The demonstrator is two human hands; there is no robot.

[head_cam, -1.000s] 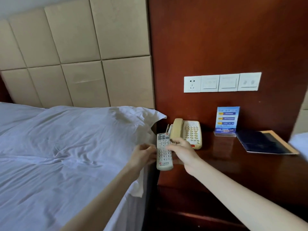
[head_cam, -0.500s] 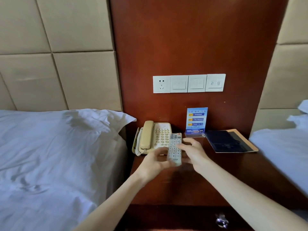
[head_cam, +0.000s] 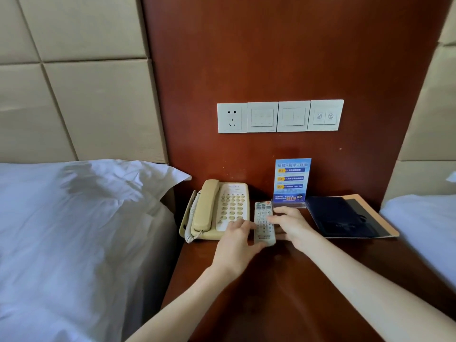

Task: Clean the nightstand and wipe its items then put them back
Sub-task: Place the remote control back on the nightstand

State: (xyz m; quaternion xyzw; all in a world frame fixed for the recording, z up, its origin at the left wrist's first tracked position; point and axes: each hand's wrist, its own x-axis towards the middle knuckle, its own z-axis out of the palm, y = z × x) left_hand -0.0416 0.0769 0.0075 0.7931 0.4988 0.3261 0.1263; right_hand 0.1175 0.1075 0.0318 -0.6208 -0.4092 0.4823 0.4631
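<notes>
Remote [head_cam: 264, 224] lengthwise toward wall [head_cam: 271, 58], face up, left hand [head_cam: 234, 245] and right hand [head_cam: 293, 225] pinching its sides

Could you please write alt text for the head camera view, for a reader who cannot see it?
A person's left hand and right hand hold a white remote control at a dark wooden nightstand, right of a beige telephone. A blue sign card stands behind it, a dark folder lies further right, and a white pillow is at left.
</notes>
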